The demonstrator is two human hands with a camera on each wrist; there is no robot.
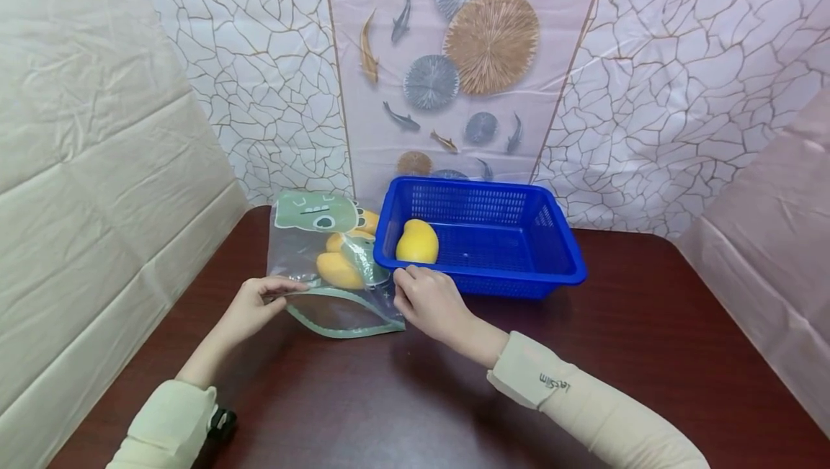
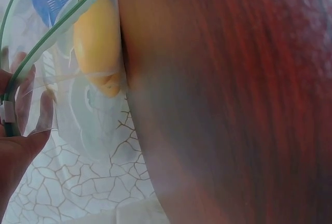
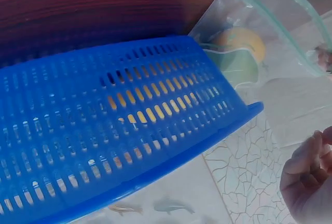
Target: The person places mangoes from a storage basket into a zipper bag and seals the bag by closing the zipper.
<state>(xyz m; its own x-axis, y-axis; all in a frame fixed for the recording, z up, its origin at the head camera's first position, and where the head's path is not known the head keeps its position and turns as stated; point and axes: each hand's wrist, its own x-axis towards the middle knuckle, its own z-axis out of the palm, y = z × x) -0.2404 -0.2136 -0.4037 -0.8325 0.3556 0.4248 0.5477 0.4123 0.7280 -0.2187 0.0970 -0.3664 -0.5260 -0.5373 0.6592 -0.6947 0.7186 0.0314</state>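
Note:
A clear zip bag point(image 1: 292, 264) printed with a green cartoon creature lies on the table with several mangoes point(image 1: 338, 270) in it. Its green-edged mouth gapes toward me. My left hand point(image 1: 262, 303) pinches the left end of that mouth, near the white zip slider point(image 2: 6, 111). One yellow mango point(image 1: 418, 242) sits in the left end of the blue basket point(image 1: 519, 282). In front of the basket's near left corner is my right hand point(image 1: 431, 303), beside the bag's right edge. The right wrist view shows this hand point(image 3: 308, 182) with loosely curled fingers, apart from the bag mouth.
The basket stands at the back of the dark red-brown table point(image 1: 363, 397), overlapping the bag's right side in the head view. Patterned cloth point(image 1: 272, 73) hangs behind the table, and pale curtains point(image 1: 84, 188) flank it.

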